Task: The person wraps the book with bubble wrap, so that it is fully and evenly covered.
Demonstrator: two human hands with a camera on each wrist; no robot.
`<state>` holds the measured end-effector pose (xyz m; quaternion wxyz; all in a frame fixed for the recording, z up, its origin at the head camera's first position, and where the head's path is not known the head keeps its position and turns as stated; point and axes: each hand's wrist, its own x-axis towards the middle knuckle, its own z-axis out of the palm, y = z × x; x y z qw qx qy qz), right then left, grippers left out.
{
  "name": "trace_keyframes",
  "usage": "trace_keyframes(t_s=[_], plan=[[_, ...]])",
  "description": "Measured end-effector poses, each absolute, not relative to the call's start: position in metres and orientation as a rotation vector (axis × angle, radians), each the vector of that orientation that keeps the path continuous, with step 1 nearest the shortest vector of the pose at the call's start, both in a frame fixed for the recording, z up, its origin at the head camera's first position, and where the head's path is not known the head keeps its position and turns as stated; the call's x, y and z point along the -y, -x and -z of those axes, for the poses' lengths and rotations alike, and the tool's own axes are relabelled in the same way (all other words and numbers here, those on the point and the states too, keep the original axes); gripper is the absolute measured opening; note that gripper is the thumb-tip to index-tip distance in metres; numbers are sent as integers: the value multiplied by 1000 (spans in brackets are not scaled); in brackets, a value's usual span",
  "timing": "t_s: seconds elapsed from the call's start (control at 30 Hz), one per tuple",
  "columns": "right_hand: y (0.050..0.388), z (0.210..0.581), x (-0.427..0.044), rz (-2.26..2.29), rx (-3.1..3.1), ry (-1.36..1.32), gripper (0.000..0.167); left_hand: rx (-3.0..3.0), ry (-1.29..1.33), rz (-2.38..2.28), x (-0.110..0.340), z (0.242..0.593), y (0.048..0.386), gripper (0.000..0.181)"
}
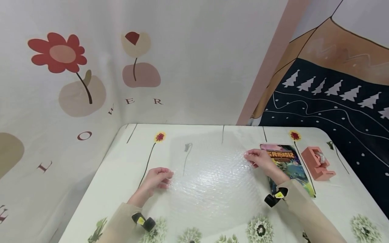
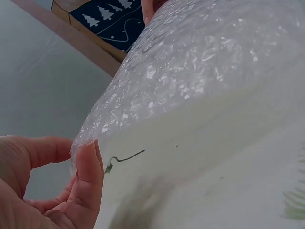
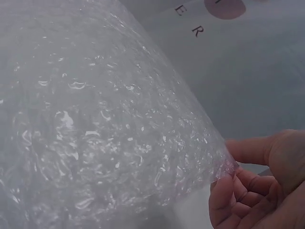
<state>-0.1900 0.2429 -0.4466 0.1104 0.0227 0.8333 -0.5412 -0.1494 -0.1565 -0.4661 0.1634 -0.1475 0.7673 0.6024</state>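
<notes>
A clear sheet of bubble wrap [image 1: 212, 189] stretches between my two hands above the table. My left hand [image 1: 155, 180] pinches its left edge between thumb and fingers, as the left wrist view shows from close by with the bubble wrap [image 2: 186, 71] sloping up and away. On the other side, my right hand [image 1: 262, 161] pinches a corner of the sheet; in the right wrist view the bubble wrap [image 3: 95, 129] gathers at the thumb and fingertips. The table's printed flowers show through the plastic.
A colourful book [image 1: 290, 170] lies at the right, partly behind my right forearm. Beyond it stands a pink tape dispenser [image 1: 314, 165] holding a roll. The table [image 1: 109, 182] has a flower-printed white cover, and printed cloth hangs behind and at the left.
</notes>
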Motion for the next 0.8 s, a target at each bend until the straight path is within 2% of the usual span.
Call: trace_keyframes(t_s=[0.53,0.8], plan=[[218,463,-253,1476,-2418,-141,28,-2101,418,-1805,140,483,133,15],[215,466,-261,1560,-2205,-152,39,-2111,490,-1830,139,485,131,14]])
